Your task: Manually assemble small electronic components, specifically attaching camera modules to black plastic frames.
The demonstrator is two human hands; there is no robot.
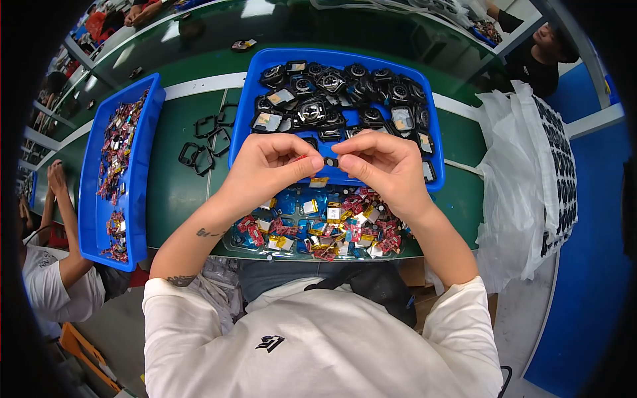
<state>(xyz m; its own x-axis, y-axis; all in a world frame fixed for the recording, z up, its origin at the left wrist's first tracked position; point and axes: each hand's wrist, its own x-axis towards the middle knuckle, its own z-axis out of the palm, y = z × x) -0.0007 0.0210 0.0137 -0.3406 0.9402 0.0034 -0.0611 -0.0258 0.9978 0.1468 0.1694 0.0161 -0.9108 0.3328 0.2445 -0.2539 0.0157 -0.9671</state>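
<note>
My left hand (275,159) and my right hand (385,166) meet over the near edge of a blue bin (435,136). Between their fingertips is a small black part (330,162) with a grey round spot. A bit of red circuit board (302,158) shows among my left fingers, mostly covered. Both hands are closed in a pinch. Black watch-like cases (310,111), some with a pale square inside, fill much of the bin. Just below my hands lies a pile of red circuit boards with silver battery cells (334,212), in a clear tray.
A long blue bin (85,199) of small red boards stands at the left. Several black frames (196,158) lie beside it on the green table (174,199). At the right are stacked sheets of black parts (564,166) with white wrapping (507,179). Other people sit around.
</note>
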